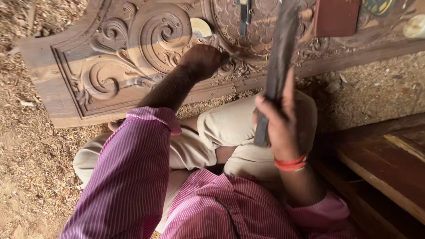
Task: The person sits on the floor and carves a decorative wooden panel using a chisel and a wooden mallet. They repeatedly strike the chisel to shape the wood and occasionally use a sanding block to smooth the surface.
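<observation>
A large carved wooden panel (119,66) with scroll patterns lies on the ground in front of me. My left hand (202,59) rests on the carving near its middle, closed around a small tool that is mostly hidden by the fingers. Raised above my knee, my right hand (276,121) grips a long dark wooden mallet (278,66), blurred and pointing up toward the panel. A red thread band circles my right wrist.
Wood shavings and sawdust (31,155) cover the ground all around. A metal tool (244,15) and a red-brown block (336,17) lie on the panel's far side. Reddish wooden boards (385,163) sit at the right. My folded legs fill the middle.
</observation>
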